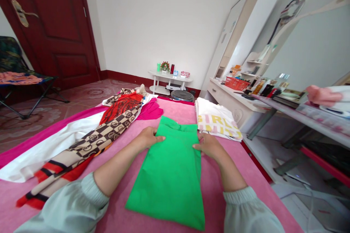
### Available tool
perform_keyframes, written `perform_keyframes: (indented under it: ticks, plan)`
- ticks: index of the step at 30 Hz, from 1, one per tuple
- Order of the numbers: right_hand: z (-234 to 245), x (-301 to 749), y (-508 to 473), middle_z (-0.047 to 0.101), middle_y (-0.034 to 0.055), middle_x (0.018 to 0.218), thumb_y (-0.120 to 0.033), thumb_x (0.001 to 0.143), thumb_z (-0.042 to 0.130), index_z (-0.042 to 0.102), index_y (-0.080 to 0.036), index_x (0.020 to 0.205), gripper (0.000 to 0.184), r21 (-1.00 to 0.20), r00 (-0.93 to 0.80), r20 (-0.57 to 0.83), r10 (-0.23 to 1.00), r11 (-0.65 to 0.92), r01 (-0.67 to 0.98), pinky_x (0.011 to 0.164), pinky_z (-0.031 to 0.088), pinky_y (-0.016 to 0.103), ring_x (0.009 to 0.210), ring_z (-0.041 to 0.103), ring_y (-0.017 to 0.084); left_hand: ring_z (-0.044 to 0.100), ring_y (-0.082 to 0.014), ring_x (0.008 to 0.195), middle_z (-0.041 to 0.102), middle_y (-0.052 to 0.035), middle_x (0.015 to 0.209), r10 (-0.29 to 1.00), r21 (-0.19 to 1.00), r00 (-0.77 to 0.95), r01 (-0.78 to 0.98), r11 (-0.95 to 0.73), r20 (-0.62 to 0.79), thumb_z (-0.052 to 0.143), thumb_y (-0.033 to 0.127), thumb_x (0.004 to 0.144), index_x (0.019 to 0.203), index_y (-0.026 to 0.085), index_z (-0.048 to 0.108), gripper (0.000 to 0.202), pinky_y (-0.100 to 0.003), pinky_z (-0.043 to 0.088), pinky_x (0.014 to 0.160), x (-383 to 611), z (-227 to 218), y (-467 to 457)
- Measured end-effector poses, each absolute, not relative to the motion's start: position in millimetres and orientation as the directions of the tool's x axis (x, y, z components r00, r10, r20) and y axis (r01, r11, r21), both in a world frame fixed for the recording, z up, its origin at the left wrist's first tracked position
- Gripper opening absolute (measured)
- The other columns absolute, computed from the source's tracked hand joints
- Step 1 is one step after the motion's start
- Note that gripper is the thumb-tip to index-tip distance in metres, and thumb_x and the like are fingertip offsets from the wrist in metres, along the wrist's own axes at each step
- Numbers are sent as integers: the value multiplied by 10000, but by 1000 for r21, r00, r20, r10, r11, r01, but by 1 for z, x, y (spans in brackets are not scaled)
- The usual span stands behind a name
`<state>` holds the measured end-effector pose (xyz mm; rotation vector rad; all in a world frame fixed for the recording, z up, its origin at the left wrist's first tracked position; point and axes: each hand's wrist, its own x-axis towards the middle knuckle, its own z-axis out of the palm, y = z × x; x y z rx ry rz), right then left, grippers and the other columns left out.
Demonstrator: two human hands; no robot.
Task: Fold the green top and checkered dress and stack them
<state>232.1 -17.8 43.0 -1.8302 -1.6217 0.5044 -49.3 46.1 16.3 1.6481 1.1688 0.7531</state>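
A green garment [171,174], folded into a long rectangle, lies in front of me on the pink bedspread [117,189]. My left hand [149,137] grips its left edge near the far end, thumb on top and fingers underneath. On the opposite edge, my right hand [207,145] pinches the cloth in the same way. Just beyond my right hand lies a folded white shirt [216,116] with yellow and pink lettering. Left of my left arm stretches a checked brown and black scarf [101,136] with red ends, heaped with other clothes.
White cloth [57,145] and a magenta garment [150,110] lie at the left. A dressing table [232,96] with a red basket [236,83] and bottles stands at the right. Past the bed's far end is a low white table [169,75]. A folding chair [24,76] stands near the door [54,25].
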Motion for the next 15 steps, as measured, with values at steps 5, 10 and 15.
perform_keyframes:
  ticks: [5,10,15]
  plan:
    - [46,224,-13,561,-34,408,-266,618,657,507,-206,538,180,-791,165,1,986,-100,604,398,340,209,390,554,134,655,-234,684,712,-31,694,928,948,370,307,-81,-41,730,490,572,730,149,698,377,-287,480,553,-48,18,43]
    - [47,211,-3,604,-36,526,-382,647,623,483,-208,760,250,-971,353,153,923,73,229,413,411,214,448,590,139,660,-208,746,726,-42,865,951,967,276,166,-192,141,648,520,673,870,156,665,415,-297,505,638,-31,20,67]
    - [27,214,0,613,-34,620,-357,568,656,484,-199,866,378,-984,385,89,919,22,175,411,406,203,515,599,140,657,-202,823,708,-83,928,990,928,78,345,-140,121,684,317,685,1028,120,605,403,-286,502,707,-23,5,96]
